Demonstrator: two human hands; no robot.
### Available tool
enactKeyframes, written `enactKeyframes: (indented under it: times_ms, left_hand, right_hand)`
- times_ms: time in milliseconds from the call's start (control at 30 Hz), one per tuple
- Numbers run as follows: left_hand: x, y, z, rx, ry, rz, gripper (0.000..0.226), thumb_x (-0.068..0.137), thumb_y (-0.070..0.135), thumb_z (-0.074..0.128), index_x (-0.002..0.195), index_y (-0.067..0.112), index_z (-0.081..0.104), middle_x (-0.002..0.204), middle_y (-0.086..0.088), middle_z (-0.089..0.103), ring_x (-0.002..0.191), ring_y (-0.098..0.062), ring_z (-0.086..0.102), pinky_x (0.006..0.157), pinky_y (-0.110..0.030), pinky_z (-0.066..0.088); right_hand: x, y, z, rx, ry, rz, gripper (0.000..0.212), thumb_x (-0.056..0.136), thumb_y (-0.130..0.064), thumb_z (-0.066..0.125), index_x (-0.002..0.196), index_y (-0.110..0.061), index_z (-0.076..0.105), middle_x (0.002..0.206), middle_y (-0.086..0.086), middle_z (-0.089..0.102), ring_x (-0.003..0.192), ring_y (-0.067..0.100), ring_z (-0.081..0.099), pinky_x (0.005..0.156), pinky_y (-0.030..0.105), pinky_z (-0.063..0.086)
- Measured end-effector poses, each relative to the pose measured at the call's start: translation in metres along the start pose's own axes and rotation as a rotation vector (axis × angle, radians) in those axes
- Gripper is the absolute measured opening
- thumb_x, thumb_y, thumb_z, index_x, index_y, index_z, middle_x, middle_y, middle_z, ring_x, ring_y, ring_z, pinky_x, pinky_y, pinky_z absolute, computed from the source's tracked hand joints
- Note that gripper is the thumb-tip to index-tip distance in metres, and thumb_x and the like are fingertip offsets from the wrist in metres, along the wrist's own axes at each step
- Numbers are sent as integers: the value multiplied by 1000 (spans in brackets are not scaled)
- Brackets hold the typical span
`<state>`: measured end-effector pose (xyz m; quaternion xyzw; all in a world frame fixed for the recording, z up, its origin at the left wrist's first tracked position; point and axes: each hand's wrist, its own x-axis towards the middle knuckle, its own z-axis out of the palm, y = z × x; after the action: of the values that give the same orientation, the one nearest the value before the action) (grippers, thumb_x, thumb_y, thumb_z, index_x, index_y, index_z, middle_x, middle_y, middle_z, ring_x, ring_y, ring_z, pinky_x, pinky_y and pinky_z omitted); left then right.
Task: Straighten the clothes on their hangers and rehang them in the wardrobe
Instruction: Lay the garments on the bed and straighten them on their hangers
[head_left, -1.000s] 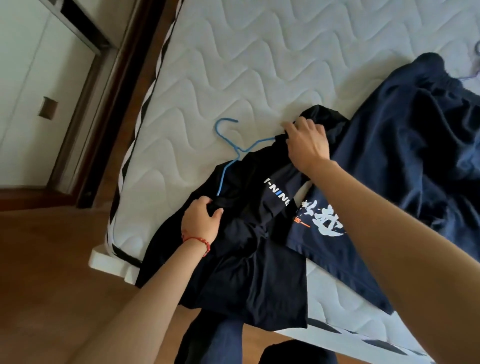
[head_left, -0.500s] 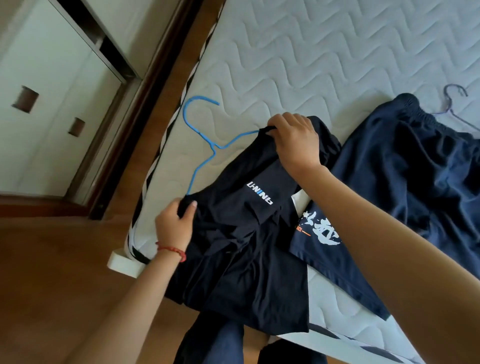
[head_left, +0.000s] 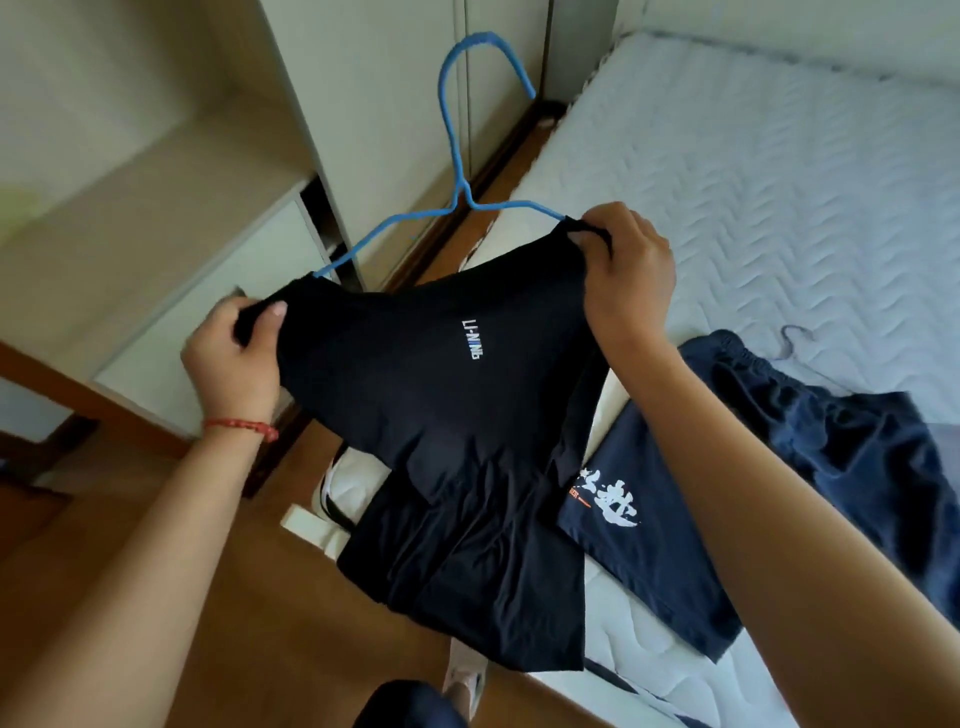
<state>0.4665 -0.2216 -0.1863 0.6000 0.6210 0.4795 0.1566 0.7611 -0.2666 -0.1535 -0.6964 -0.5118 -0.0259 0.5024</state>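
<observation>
A black garment (head_left: 441, 395) with small white lettering hangs on a blue wire hanger (head_left: 457, 156), lifted above the corner of the bed. My left hand (head_left: 234, 358) pinches the garment's left end over the hanger's arm. My right hand (head_left: 623, 275) pinches the right end the same way. The hanger's hook points up toward the wardrobe (head_left: 363, 104). The garment's lower part drapes down over the mattress corner.
A navy garment (head_left: 831, 467) with white characters lies spread on the white quilted mattress (head_left: 753, 182), with a second, grey hanger (head_left: 795, 338) at its top. White wardrobe doors and drawers stand at the left. Brown wooden floor (head_left: 234, 623) lies below, my shoe (head_left: 467, 680) on it.
Both hands have raised the black garment and its blue hanger off the mattress and stretched the garment between them. The view has swung up toward the wardrobe.
</observation>
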Motion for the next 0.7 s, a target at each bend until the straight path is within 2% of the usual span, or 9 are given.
enactKeyframes:
  times_ms: [67,100,200,267,333,400,433,600,700]
  left_hand:
    - [1,34,-30,-34,29,118,32,85,25,57,93,-5,65,89,-22,67,74,7,60,70,-13,41]
    - [2,50,-45,-46,47,175,32,85,25,56,92,-4,66,88,-20,68,70,16,55,67,-6,38]
    - [8,100,-91,-102,129,308,35,85,28,56,91,-4,68,87,-19,69,69,21,51,67,-3,36]
    - [15,135,-118,-109,193,410,33,84,26,56,90,-4,69,86,-21,70,69,17,53,69,-2,36]
    - [19,167,-143,-77,241,530,27,85,19,57,89,-4,70,83,-22,69,70,0,58,70,-4,37]
    - [24,196,-162,-40,269,630,23,87,15,57,88,-4,70,79,-22,69,70,-27,63,69,-16,43]
    - [26,210,-170,-25,283,665,23,87,15,57,87,-4,70,77,-22,68,69,-32,62,67,-24,45]
    - [38,253,-194,-27,351,773,26,88,20,55,83,-3,68,67,-22,62,58,-38,57,52,-44,48]
    - [47,259,-201,-119,351,758,29,87,22,54,84,-3,68,68,-23,64,60,-39,58,53,-47,49]
  right_hand:
    - [2,-27,-35,35,43,-29,20,86,-17,52,90,-4,65,83,11,67,82,29,58,79,38,44]
    - [5,-41,-52,49,64,-50,20,85,-18,53,89,-3,66,83,11,68,81,29,60,78,41,46]
    - [17,-89,-103,100,113,-93,19,86,-19,55,90,-5,67,86,9,69,81,28,62,79,41,48]
    - [28,-121,-132,145,123,-119,18,86,-18,56,90,-5,68,86,8,69,81,25,62,79,38,49]
    - [37,-151,-160,174,125,-141,16,86,-17,58,90,-5,68,85,8,69,79,21,60,76,31,47]
    - [46,-176,-185,203,144,-137,14,85,-18,59,88,-7,68,84,6,69,78,17,59,73,25,45]
    - [50,-186,-196,213,155,-138,13,85,-18,60,87,-8,69,83,4,69,77,15,59,71,22,45]
    - [60,-223,-242,197,151,-182,10,85,-17,61,85,-10,69,76,-5,64,74,10,57,66,7,39]
    - [61,-237,-259,119,124,-231,11,85,-20,62,86,-12,70,77,-7,63,76,9,57,66,9,39]
